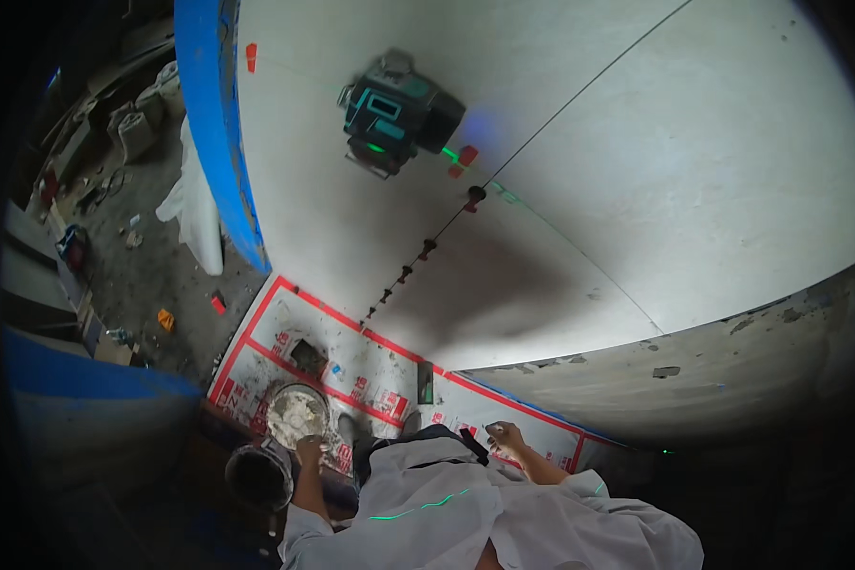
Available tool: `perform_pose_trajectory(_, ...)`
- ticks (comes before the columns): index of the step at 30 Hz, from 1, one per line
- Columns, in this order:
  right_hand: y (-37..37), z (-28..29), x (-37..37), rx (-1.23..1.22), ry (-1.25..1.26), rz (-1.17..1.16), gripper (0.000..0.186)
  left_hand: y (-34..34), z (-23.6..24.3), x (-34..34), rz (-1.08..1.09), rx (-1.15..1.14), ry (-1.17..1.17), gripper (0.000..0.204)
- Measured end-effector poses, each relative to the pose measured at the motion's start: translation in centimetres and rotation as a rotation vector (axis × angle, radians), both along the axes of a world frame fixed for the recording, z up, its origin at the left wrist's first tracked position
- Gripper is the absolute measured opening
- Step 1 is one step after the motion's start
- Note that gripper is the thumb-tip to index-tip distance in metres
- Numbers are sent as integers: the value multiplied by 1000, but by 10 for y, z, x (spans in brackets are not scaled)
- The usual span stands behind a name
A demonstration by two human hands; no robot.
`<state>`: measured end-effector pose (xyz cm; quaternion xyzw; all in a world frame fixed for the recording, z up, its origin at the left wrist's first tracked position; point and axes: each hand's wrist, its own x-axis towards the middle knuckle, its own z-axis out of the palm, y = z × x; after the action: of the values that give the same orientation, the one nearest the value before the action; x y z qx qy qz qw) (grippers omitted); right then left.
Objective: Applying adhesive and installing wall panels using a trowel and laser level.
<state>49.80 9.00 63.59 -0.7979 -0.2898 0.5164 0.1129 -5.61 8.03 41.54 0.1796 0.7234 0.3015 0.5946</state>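
Observation:
My left hand point(311, 450) is low on the left, over the near rim of a round bucket point(274, 429) of lumpy white paste. Its fingers look curled, but whatever they hold is too small to make out. Right of my body, my right hand point(506, 438) is raised with its fingers bent inward; something small and pale may be between them. Ahead, large pale tiles point(617, 218) meet along thin dark joints. A row of red-and-black tile levelling clips point(428, 249) sits along one joint. A dark laser level point(389, 114) stands on the tile, throwing green light.
A dark empty-looking bucket point(258, 477) stands beside the paste bucket. White sheeting with red stripes point(290, 309) lies along the near tile edge. A blue curved edge point(204, 123) bounds the tiles at left; beyond it lies debris-strewn floor point(152, 256). A curved grey wall point(693, 375) rises at right.

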Motion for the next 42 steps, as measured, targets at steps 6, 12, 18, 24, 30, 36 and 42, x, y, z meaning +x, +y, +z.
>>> perform_pose_trajectory(6,-18,-21,11,-115,-35,33,38,-29,27,-31,-149,-248,670,44)
perform_pose_trajectory(12,59,-20,-43,119,37,260,41,21,-13,-30,-101,-289,797,74)
perform_pose_trajectory(18,74,-9,-63,81,82,304,37,34,-10,68,-64,-55,177,54)
perform_pose_trajectory(24,40,-44,-11,-61,22,302,37,21,-2,135,-384,-124,453,49)
perform_pose_trajectory(30,23,-104,25,-212,29,429,36,16,-48,131,-296,-282,587,44)
perform_pose_trajectory(36,50,-241,88,-235,128,521,36,45,-153,109,-298,-212,787,69)
perform_pose_trajectory(42,94,-469,145,-218,83,379,37,42,-305,67,-495,-106,1253,97)
